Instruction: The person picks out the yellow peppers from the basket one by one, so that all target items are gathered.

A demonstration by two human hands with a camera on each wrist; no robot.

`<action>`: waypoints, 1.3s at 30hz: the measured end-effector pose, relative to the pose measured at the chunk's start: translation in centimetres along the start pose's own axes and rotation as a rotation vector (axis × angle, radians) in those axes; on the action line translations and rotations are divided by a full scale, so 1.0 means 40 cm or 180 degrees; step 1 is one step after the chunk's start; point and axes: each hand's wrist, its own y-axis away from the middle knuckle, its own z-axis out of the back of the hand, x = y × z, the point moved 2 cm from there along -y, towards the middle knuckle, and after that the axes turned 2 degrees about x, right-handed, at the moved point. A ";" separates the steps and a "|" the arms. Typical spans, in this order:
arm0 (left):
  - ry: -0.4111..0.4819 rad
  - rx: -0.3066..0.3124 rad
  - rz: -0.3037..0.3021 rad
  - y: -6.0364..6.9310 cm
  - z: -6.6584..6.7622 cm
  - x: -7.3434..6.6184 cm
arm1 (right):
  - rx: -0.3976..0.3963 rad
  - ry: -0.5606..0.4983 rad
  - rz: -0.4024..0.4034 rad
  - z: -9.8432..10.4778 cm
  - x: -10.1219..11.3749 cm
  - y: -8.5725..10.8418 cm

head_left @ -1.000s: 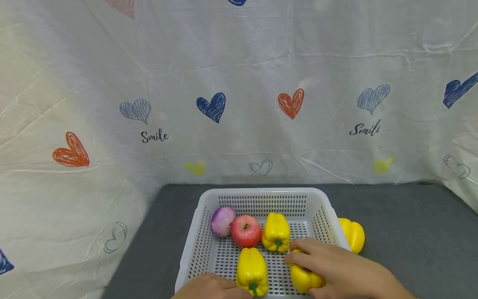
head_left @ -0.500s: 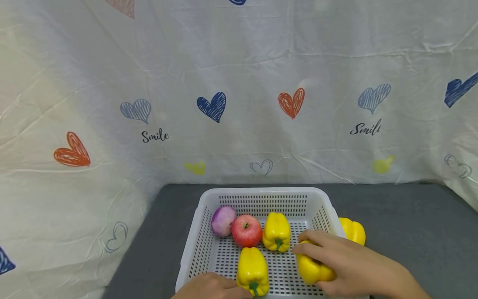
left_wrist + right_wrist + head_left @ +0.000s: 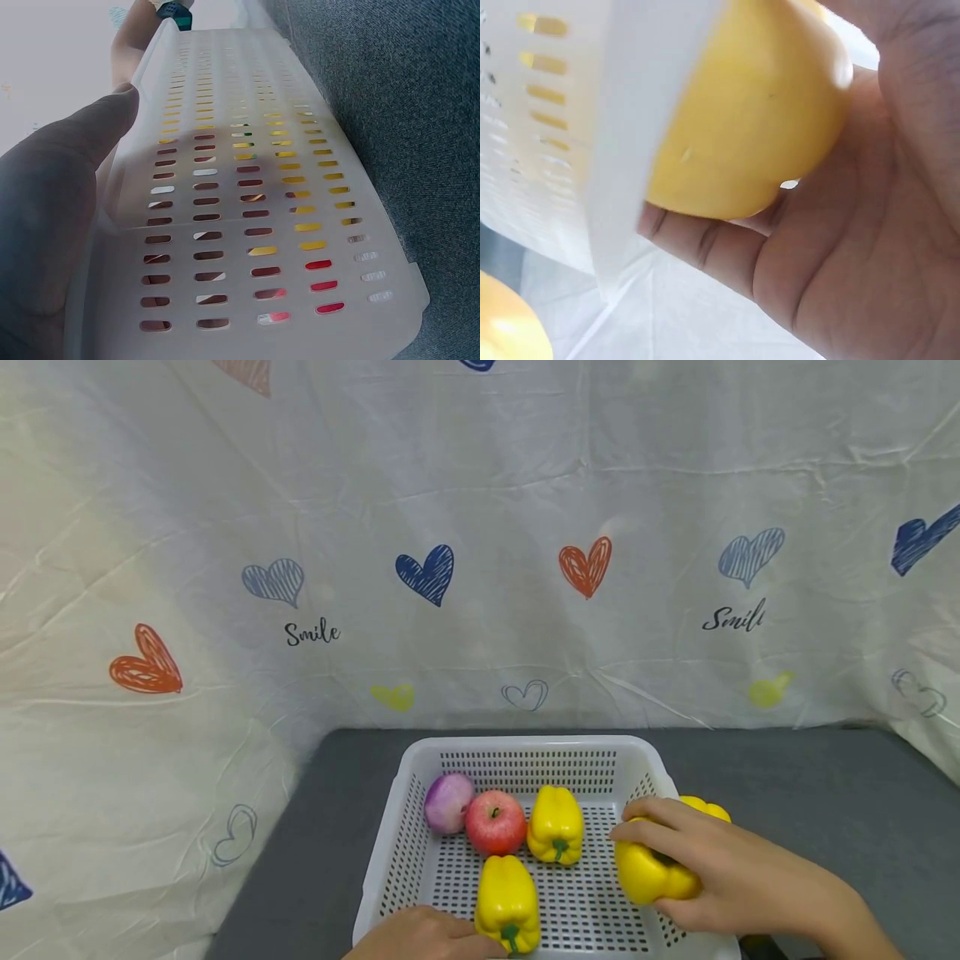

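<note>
My right hand (image 3: 712, 860) grips a yellow bell pepper (image 3: 651, 870) at the right rim of a white perforated plastic basket (image 3: 525, 742). In the right wrist view, fingers curl beneath the held pepper (image 3: 757, 112), beside the basket's wall. My left hand (image 3: 423, 935) holds the basket's near side. The left wrist view has its thumb (image 3: 97, 127) outside the wall, with fingers partly visible through the slots. Inside the basket lie a purple-and-white onion-like vegetable (image 3: 449, 803), a red apple (image 3: 495, 823) and two yellow bell peppers, one behind (image 3: 555, 825) and one in front (image 3: 507, 902).
Another yellow bell pepper (image 3: 707, 807) lies on the dark grey table (image 3: 810, 810), just outside the basket's right wall and partly hidden by my right hand. A pale curtain (image 3: 480, 643) with printed hearts hangs behind the table.
My right hand has lifted the yellow bell pepper from the basket's right part and carried it right and away from me, up to the rim. The left hand stays put.
</note>
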 end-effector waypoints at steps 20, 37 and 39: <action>-0.0069 -0.0024 -0.0044 0.004 -0.008 0.001 | -0.0172 -0.0091 -0.0164 0.061 0.001 0.033; -0.0064 -0.0098 -0.0044 0.000 -0.006 -0.002 | -0.0564 0.0547 -0.0330 0.105 -0.042 0.074; -0.0058 -0.0101 -0.0035 -0.001 -0.006 -0.001 | -0.0528 0.0554 -0.0428 0.108 -0.048 0.079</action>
